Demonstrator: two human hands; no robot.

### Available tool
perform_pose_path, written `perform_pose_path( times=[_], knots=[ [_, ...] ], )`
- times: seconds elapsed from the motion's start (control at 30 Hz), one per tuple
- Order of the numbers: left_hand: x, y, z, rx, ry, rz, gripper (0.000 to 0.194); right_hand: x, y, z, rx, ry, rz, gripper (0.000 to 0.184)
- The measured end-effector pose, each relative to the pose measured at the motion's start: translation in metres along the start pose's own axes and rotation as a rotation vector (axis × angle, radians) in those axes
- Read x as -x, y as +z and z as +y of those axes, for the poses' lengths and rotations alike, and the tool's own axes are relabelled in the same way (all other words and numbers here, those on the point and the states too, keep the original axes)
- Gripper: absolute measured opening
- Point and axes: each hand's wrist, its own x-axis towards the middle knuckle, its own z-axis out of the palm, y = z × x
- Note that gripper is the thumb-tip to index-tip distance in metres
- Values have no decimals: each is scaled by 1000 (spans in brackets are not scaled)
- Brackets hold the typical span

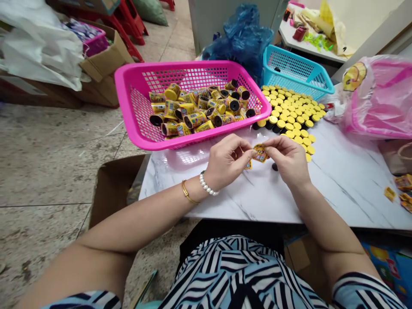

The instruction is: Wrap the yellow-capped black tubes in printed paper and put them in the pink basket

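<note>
My left hand (227,161) and my right hand (287,159) meet over the white marble table (337,180), each pinching one end of a small yellow-orange packet (260,153). A second small packet (248,165) peeks out under my left fingers. Just beyond my hands stands a pink basket (128,92) filled with several yellow-labelled black tubes (199,109). To its right, several black tubes with yellow caps (294,113) stand upright in a tight cluster on the table.
A blue basket (298,71) sits behind the capped tubes, with a blue plastic bag (244,36) beside it. A pink bag (383,98) lies at the right. Loose packets (402,191) lie near the table's right edge. Cardboard boxes (106,60) stand on the floor at left.
</note>
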Motion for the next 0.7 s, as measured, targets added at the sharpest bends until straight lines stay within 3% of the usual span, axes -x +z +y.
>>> perform_pose_path(
  times=[0.23, 0.5, 0.7],
  knots=[
    [4, 4, -1, 81, 77, 101, 13, 6, 3, 16, -69, -7, 61, 21],
    [10, 8, 11, 186, -59, 89, 20, 13, 6, 24, -41, -60, 245, 32],
    [12, 7, 22, 211, -58, 89, 18, 17, 9, 21, -16, -98, 270, 33]
  ],
)
